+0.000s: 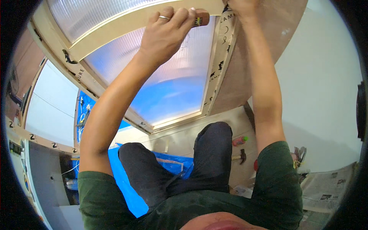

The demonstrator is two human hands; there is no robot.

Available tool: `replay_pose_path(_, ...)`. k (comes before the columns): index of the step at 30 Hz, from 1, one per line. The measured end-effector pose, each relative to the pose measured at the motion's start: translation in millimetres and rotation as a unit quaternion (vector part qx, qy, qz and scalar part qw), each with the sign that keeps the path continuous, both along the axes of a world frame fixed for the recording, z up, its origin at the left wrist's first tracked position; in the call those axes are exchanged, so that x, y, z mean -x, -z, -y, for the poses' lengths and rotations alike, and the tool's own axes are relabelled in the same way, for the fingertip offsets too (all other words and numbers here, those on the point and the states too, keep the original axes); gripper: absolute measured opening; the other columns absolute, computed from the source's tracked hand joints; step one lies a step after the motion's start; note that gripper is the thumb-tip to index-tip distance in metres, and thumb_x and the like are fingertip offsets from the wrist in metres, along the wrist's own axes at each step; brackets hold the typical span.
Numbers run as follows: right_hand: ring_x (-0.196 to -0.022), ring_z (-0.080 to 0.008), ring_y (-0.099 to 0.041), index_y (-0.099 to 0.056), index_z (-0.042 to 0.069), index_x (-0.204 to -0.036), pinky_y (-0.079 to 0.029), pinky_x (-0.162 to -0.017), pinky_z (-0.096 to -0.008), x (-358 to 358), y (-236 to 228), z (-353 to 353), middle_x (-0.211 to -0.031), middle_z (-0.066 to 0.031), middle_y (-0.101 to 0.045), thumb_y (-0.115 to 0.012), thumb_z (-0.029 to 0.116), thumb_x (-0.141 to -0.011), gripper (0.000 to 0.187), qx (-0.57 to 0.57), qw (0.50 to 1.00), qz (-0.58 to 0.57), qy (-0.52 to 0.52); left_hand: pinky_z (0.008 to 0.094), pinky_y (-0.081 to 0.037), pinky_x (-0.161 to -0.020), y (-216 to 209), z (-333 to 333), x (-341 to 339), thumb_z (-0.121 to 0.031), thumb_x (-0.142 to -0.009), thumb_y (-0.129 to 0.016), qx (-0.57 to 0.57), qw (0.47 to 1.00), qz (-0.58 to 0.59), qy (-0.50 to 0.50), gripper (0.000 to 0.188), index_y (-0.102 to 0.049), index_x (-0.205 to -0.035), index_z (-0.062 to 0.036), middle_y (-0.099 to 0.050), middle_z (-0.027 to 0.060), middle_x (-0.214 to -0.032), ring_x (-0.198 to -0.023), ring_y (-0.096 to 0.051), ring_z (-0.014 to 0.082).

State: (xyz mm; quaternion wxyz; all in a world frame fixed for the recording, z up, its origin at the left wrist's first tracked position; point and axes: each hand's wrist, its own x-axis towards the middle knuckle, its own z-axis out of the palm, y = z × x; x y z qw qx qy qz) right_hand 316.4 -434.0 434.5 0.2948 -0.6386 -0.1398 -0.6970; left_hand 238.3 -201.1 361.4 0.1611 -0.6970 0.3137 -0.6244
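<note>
Both my arms reach up to a window with a pale wooden frame (pixel 115 30) and ribbed translucent panes (pixel 172 80). My left hand (pixel 166 32), a ring on one finger, is closed around a brown tube-like object (pixel 201 18) held against the frame's crossbar. My right hand (pixel 240 7) is at the picture's top edge, pressed on the upright frame member (pixel 218 65), which has tape along it; its fingers are cut off from view. My knees in dark trousers (pixel 209 153) are raised below.
A blue tarp (pixel 126 188) covers the floor under me. A hammer (pixel 240 155) and a red bottle with a green cap (pixel 240 140) lie on the floor by the wall. Newspaper (pixel 326 189) is spread at right. A white wall (pixel 318 96) stands to the right.
</note>
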Motion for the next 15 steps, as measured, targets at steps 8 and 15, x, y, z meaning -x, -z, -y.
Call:
replay_pose_path(8, -0.127, -0.0407, -0.050, -0.049, 0.005, -0.149, -0.042, -0.110, -0.0498, -4, -2, -5, -0.132, -0.0212, -0.050, -0.083, 0.024, -0.068, 0.089, 0.010, 0.999, 0.040, -0.019, 0.0357, -0.046, -0.084, -6, 50, -15, -0.017, -0.088, -0.064, 0.028, 0.997, -0.049, 0.053, 0.035, -0.067, -0.121, -0.0107, -0.058, 0.0014, -0.102, -0.102, -0.061, 0.0210)
replay_pose_path(15, -0.131, -0.0396, -0.049, -0.047, 0.008, -0.152, -0.042, -0.112, -0.0509, -3, 1, 12, -0.136, -0.0202, -0.050, -0.085, 0.026, -0.068, 0.094, 0.019, 0.999, -0.009, 0.042, 0.0446, -0.051, -0.091, 4, 21, 30, -0.018, -0.084, -0.071, -0.127, 0.921, -0.308, 0.201, 0.042, -0.067, -0.126, -0.0145, -0.061, 0.0059, -0.111, -0.110, -0.060, 0.0281)
